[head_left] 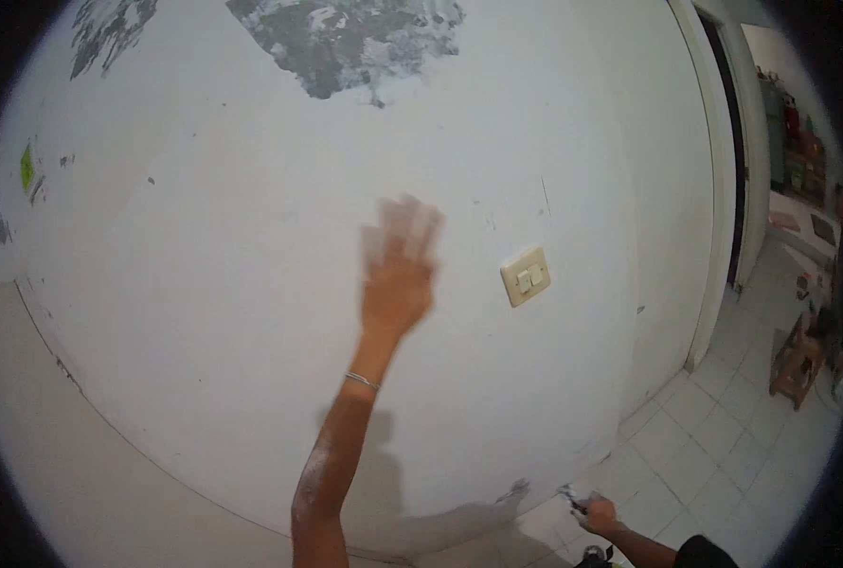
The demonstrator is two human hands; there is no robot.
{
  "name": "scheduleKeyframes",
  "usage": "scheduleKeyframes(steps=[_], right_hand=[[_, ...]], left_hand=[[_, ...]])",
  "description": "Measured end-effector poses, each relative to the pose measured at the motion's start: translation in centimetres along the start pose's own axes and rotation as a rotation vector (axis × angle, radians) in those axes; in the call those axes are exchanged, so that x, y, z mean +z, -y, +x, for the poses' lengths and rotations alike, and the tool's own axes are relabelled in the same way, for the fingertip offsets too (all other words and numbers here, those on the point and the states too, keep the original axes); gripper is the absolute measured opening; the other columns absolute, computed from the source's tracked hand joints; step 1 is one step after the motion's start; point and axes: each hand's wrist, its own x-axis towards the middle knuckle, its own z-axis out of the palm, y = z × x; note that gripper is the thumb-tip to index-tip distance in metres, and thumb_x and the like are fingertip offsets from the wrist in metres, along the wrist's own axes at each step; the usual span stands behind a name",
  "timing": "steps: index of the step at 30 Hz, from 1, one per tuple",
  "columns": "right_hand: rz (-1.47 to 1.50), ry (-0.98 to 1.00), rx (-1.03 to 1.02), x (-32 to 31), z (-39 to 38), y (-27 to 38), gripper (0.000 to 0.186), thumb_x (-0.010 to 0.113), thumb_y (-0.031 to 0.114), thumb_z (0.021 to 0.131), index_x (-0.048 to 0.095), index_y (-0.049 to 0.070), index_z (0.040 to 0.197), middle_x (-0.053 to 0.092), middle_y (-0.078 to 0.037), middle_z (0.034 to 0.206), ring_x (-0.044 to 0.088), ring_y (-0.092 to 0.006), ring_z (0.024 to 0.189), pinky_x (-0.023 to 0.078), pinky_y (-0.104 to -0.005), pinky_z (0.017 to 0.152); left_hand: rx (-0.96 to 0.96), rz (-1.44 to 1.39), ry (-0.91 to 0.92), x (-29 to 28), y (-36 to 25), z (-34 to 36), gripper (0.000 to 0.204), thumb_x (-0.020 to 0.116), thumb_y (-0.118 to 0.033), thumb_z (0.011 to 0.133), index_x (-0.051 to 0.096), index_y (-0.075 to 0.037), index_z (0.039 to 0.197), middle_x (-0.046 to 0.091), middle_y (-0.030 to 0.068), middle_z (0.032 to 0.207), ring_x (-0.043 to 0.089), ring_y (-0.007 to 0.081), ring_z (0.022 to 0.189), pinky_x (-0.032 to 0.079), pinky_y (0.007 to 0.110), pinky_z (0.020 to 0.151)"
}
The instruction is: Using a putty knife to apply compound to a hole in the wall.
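My left hand (398, 260) is raised against a white wall (213, 284), fingers up and slightly spread; it is blurred by motion and holds nothing. A thin bracelet sits on its wrist, and pale dust covers the forearm. My right hand (599, 516) hangs low at the lower right, closed around a small greyish object (573, 497) that is too small to identify. A cream light switch (526, 276) is on the wall just right of my left hand.
A large grey patch (346, 38) of bare plaster shows at the top of the wall. A white door frame (725, 189) stands at the right, with white floor tiles (715, 445), a small wooden stool (800, 364) and cluttered shelves (800, 142) beyond.
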Motion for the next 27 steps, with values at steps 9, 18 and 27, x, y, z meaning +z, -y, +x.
scheduleKeyframes(steps=[9,18,27], right_hand=[[0.114,-0.455,0.341,-3.2,-4.6,-11.3,0.025,0.081,0.028,0.078,0.075,0.005,0.087,0.067,-0.016,0.078,0.065,-0.0376,0.078,0.051,-0.0508,0.071],[0.52,-0.411,0.212,-3.2,1.6,-3.7,0.041,0.083,0.021,0.076,0.078,-0.001,0.109,0.07,-0.014,0.069,0.064,-0.022,0.059,0.05,-0.0366,0.062],[0.644,-0.286,-0.078,-8.5,3.7,6.3,0.035,0.079,0.01,0.082,0.077,-0.002,0.115,0.065,-0.004,0.07,0.056,-0.0104,0.063,0.042,-0.0294,0.057]], left_hand=[[0.661,-0.395,0.743,0.6,-6.9,-14.6,0.053,0.051,-0.038,0.106,0.048,-0.016,0.154,0.034,0.013,0.167,0.024,0.0266,0.157,0.017,0.048,0.13],[-0.323,0.087,-0.206,-4.6,3.8,0.7,0.074,0.058,-0.028,0.101,0.026,-0.009,0.164,0.017,0.0206,0.171,0.009,0.0369,0.16,0.008,0.057,0.127],[0.425,-0.211,0.643,-1.2,-1.5,-10.6,0.059,0.048,-0.04,0.106,0.031,-0.032,0.162,0.016,-0.0006,0.174,0.01,0.0217,0.161,0.012,0.05,0.131]])
